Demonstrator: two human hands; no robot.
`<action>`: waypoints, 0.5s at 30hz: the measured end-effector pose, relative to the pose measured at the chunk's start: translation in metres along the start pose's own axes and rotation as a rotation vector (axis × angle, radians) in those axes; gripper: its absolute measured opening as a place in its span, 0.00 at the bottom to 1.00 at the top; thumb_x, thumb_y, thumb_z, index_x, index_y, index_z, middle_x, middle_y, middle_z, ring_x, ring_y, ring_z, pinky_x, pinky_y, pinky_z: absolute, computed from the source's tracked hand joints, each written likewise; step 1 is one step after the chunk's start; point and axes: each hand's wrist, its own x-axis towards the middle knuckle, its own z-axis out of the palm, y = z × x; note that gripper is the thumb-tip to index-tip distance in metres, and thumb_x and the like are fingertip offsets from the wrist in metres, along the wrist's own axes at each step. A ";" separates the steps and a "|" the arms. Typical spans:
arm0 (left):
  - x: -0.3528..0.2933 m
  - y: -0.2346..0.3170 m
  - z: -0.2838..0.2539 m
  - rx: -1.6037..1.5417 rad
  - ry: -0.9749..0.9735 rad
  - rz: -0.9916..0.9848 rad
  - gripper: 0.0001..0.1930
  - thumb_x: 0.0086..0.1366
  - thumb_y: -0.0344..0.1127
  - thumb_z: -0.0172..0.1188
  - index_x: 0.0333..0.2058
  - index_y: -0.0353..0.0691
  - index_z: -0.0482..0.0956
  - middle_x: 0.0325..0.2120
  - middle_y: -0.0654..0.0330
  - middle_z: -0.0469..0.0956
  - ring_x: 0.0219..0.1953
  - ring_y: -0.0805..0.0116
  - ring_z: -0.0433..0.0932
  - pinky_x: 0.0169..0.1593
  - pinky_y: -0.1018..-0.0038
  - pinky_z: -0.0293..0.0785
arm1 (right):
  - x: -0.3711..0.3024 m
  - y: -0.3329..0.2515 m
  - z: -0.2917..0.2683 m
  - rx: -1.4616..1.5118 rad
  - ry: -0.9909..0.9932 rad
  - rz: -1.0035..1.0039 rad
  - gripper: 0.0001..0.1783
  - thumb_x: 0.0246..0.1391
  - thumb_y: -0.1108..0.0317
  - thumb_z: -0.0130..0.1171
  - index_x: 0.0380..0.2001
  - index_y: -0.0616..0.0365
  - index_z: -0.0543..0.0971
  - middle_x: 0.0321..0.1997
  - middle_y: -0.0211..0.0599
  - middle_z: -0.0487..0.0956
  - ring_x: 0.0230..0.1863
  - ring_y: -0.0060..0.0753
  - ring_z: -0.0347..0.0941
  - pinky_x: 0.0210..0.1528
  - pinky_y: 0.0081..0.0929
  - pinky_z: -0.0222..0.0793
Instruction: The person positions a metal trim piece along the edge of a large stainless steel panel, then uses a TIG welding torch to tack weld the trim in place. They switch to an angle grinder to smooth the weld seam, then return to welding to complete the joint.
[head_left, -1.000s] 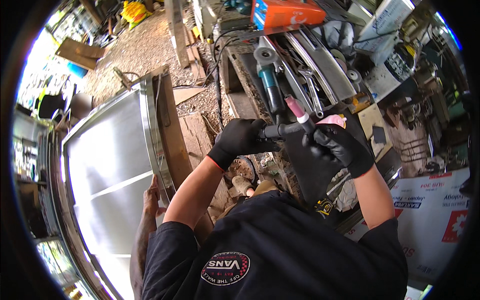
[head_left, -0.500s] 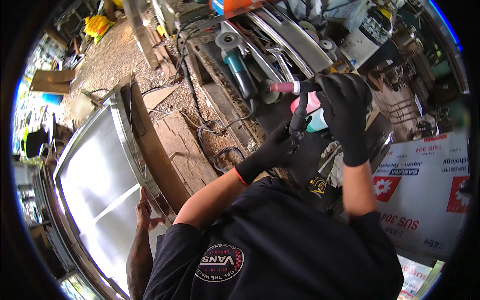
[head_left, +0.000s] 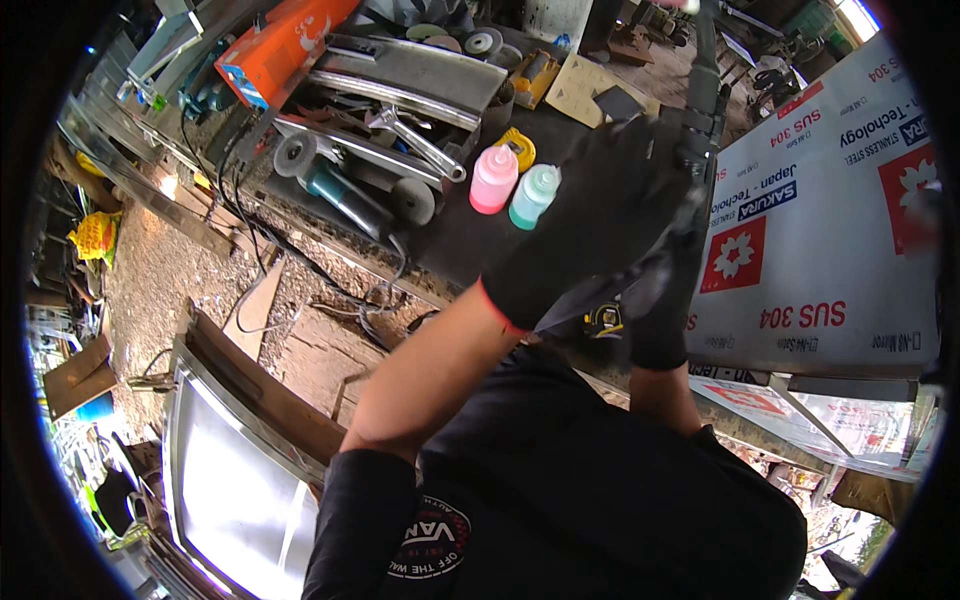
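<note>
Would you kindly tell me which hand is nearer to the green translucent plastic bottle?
Left: the black-gloved left hand is just right of the green translucent plastic bottle; the black-gloved right hand is farther off, toward the picture's lower right.

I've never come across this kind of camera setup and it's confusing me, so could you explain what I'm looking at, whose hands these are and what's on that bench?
There's no robot here. A person wears a fisheye camera on their head, looking down, so straight edges bend near the rim. The left hand and right hand are the wearer's own, in black gloves. Between them they hold a dark tool, probably a welding torch; the gloves overlap and blur, so I can't tell which one grips it. On the dark workbench lie an angle grinder, an adjustable wrench and a tape measure. A pink squeeze bottle and a green squeeze bottle stand side by side.
</note>
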 end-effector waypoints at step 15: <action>-0.221 -0.179 -0.192 -0.272 0.887 -1.148 0.13 0.69 0.29 0.64 0.50 0.40 0.76 0.37 0.66 0.79 0.37 0.79 0.76 0.38 0.78 0.74 | 0.128 0.092 -0.094 -0.109 0.598 0.297 0.04 0.55 0.72 0.51 0.29 0.48 0.71 0.14 0.26 0.63 0.12 0.28 0.58 0.15 0.29 0.58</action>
